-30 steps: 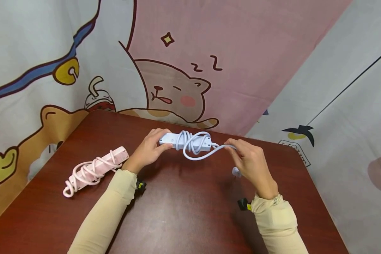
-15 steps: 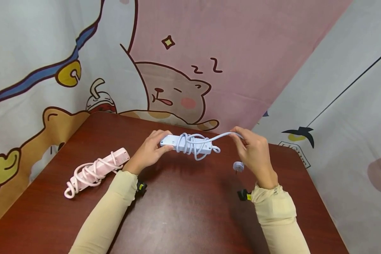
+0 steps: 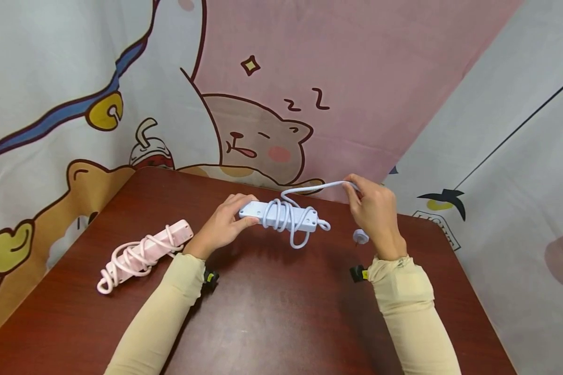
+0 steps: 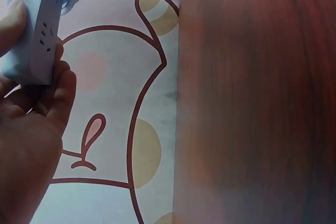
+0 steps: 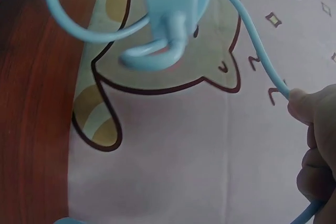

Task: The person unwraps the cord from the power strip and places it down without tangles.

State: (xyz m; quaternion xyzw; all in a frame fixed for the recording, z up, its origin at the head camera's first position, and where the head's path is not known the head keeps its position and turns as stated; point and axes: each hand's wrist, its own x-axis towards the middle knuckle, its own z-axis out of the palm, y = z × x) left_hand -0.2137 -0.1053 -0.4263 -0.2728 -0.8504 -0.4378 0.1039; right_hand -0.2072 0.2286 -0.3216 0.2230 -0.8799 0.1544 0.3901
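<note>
While left grip [image 3: 225,221] clasps strip [image 3: 299,219], sockets [image 4: 44,32] showing (left-wrist view only), right grip [image 3: 374,208] — pinching cord [image 3: 316,186].

Reddish-brown wood-grain table [image 3: 272,317], rounded far corners | long pink plastic power strip [image 3: 145,252], loosely wound in its own pink cord [image 3: 104,291], lying aslant on table's left side | creased pink-and-white printed cloth [image 3: 380,78] behind table: sleeping brown cartoon animal [image 3: 258,125], yellow bell [image 3: 99,115] on blue ribbon [image 3: 63,112], small yellow four-pointed star [image 3: 251,65]

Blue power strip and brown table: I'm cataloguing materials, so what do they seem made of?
Blue power strip: probably hard plastic, satin; it looks smooth, evenly coloured. Table: apparently wood or laminate, slightly glossy; grain streaks and reflected light show.
</note>
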